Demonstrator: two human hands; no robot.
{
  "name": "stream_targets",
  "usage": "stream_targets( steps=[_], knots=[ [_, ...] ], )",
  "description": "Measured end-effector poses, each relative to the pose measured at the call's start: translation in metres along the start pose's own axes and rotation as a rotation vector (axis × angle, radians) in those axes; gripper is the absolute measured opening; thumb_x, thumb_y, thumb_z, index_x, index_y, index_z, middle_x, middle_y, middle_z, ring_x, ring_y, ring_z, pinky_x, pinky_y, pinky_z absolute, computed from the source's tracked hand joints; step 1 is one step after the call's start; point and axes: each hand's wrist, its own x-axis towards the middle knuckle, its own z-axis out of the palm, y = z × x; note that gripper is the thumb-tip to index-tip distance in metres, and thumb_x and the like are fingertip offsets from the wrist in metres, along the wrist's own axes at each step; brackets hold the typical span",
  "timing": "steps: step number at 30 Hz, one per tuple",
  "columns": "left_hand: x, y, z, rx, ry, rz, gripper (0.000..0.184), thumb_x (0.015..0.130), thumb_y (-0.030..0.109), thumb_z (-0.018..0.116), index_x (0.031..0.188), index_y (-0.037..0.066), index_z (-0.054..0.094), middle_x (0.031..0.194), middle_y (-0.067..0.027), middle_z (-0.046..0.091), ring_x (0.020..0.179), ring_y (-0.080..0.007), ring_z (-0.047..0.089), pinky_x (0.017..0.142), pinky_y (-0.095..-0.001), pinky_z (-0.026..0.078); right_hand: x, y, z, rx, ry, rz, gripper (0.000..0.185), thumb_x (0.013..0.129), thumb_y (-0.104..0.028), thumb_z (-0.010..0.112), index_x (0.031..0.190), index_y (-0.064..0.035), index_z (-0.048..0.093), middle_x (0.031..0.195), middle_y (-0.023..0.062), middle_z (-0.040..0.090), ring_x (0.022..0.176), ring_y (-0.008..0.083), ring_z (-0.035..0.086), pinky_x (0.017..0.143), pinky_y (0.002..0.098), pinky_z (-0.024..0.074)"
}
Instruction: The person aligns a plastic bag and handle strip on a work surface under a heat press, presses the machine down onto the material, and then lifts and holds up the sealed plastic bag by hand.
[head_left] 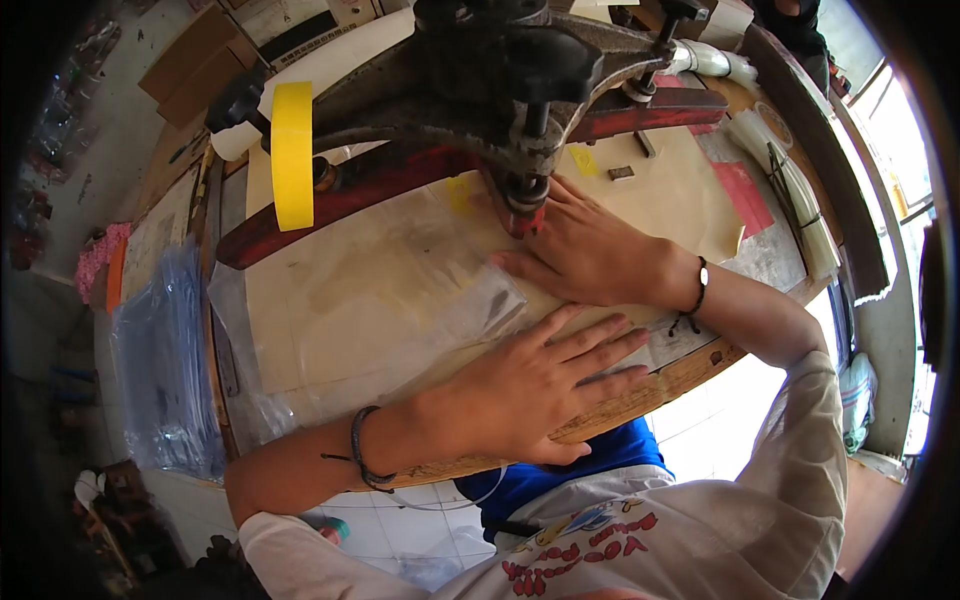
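Note:
A clear plastic sheet or bag (400, 290) lies on the brown-papered work surface in front of me. Over its right end my left hand (510, 385) is stretched out, palm down and fingers spread, near the wooden front edge. Beyond it, my right hand (590, 245) rests flat, its thumb apart by the plastic's right corner. Some of its fingertips are hidden beside the red-tipped metal foot of a heavy press (420, 100). The press carries a long dark red bar (350, 200) just behind the plastic.
Bluish clear plastic bags (170, 370) are stacked at the left. A yellow strip (293, 155) hangs at the press's left arm. A small metal block (621, 173) sits behind my right hand. Bundled clear plastic (785, 190) lies at the right, and cardboard boxes (200, 65) stand behind.

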Motion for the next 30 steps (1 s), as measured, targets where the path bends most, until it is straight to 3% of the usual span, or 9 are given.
stream_targets(
  steps=[3, 6, 9, 10, 13, 14, 17, 20, 30],
  knots=[
    [0.0, -0.001, 0.0, -0.018, -0.004, 0.001, 0.085, 0.088, 0.054, 0.068, 0.159, 0.018, 0.037, 0.168, -0.0125, 0.025, 0.154, -0.0303, 0.024, 0.124, -0.0543, 0.02, -0.011, -0.007, -0.014, -0.147, -0.1, -0.013, 0.066, 0.104, -0.043, 0.055, 0.143, 0.0093, 0.046, 0.152, 0.0294, 0.043, 0.139, 0.0415, 0.042, 0.12, 0.0479, 0.0317],
    [0.0, 0.0, 0.001, -0.01, -0.009, -0.005, 0.086, 0.087, 0.054, 0.069, 0.159, 0.018, 0.037, 0.168, -0.0129, 0.025, 0.154, -0.0301, 0.023, 0.124, -0.0544, 0.021, -0.021, -0.016, -0.04, -0.156, -0.227, 0.03, 0.067, 0.102, -0.043, 0.058, 0.144, 0.0077, 0.045, 0.153, 0.0289, 0.042, 0.139, 0.04, 0.044, 0.119, 0.0474, 0.033],
    [0.0, 0.001, 0.003, -0.005, -0.008, -0.003, 0.086, 0.088, 0.054, 0.069, 0.159, 0.018, 0.037, 0.169, -0.0126, 0.024, 0.155, -0.0299, 0.022, 0.124, -0.0548, 0.021, -0.026, -0.019, -0.064, -0.265, -0.298, 0.234, 0.068, 0.101, -0.042, 0.06, 0.145, 0.0062, 0.044, 0.152, 0.0271, 0.043, 0.138, 0.0379, 0.046, 0.114, 0.0489, 0.0374],
    [0.0, 0.0, 0.001, 0.005, -0.006, -0.003, 0.086, 0.088, 0.054, 0.069, 0.159, 0.018, 0.037, 0.169, -0.0124, 0.024, 0.155, -0.0298, 0.022, 0.124, -0.0549, 0.022, -0.013, -0.023, -0.087, -0.304, -0.424, 0.402, 0.067, 0.1, -0.042, 0.062, 0.145, 0.0057, 0.045, 0.144, 0.025, 0.051, 0.131, 0.0348, 0.053, 0.105, 0.0471, 0.0442],
    [0.0, 0.002, -0.002, 0.02, -0.012, -0.006, 0.085, 0.088, 0.053, 0.069, 0.159, 0.018, 0.038, 0.169, -0.0115, 0.024, 0.155, -0.0296, 0.022, 0.124, -0.0554, 0.021, -0.022, -0.006, -0.089, -0.289, -0.465, 0.471, 0.069, 0.099, -0.042, 0.063, 0.145, 0.0056, 0.045, 0.121, 0.0229, 0.066, 0.114, 0.0344, 0.064, 0.093, 0.046, 0.0499],
    [0.0, 0.002, -0.002, 0.021, -0.009, -0.007, 0.085, 0.088, 0.054, 0.069, 0.159, 0.018, 0.038, 0.169, -0.0113, 0.024, 0.155, -0.0294, 0.022, 0.124, -0.0554, 0.021, -0.023, -0.005, -0.088, -0.256, -0.493, 0.526, 0.071, 0.099, -0.046, 0.061, 0.144, 0.0071, 0.047, 0.098, 0.0211, 0.072, 0.097, 0.0361, 0.069, 0.085, 0.0443, 0.0528],
    [0.0, 0.002, 0.0, 0.026, -0.008, -0.01, 0.086, 0.087, 0.054, 0.069, 0.159, 0.018, 0.038, 0.169, -0.0106, 0.024, 0.155, -0.0291, 0.022, 0.124, -0.0554, 0.021, -0.003, -0.018, -0.1, -0.235, -0.675, 0.641, 0.075, 0.101, -0.052, 0.057, 0.143, 0.009, 0.047, 0.085, 0.02, 0.072, 0.087, 0.0369, 0.071, 0.079, 0.0454, 0.0541],
    [0.0, 0.002, -0.001, 0.029, -0.023, -0.013, 0.088, 0.086, 0.055, 0.07, 0.159, 0.019, 0.037, 0.169, -0.0104, 0.024, 0.156, -0.0288, 0.021, 0.124, -0.055, 0.02, -0.018, -0.003, -0.085, -0.319, -0.502, 0.486, 0.082, 0.101, -0.058, 0.054, 0.145, 0.0106, 0.046, 0.081, 0.0199, 0.071, 0.085, 0.0358, 0.071, 0.076, 0.0441, 0.0548],
    [0.0, -0.001, 0.002, -0.021, -0.002, -0.013, 0.092, 0.084, 0.055, 0.073, 0.16, 0.02, 0.035, 0.169, -0.0096, 0.025, 0.156, -0.0274, 0.021, 0.125, -0.0547, 0.019, -0.011, 0.001, -0.08, -0.301, -0.529, 0.511, 0.09, 0.099, -0.063, 0.051, 0.146, 0.0129, 0.043, 0.077, 0.0224, 0.069, 0.078, 0.0368, 0.071, 0.074, 0.0429, 0.055]
  ],
)
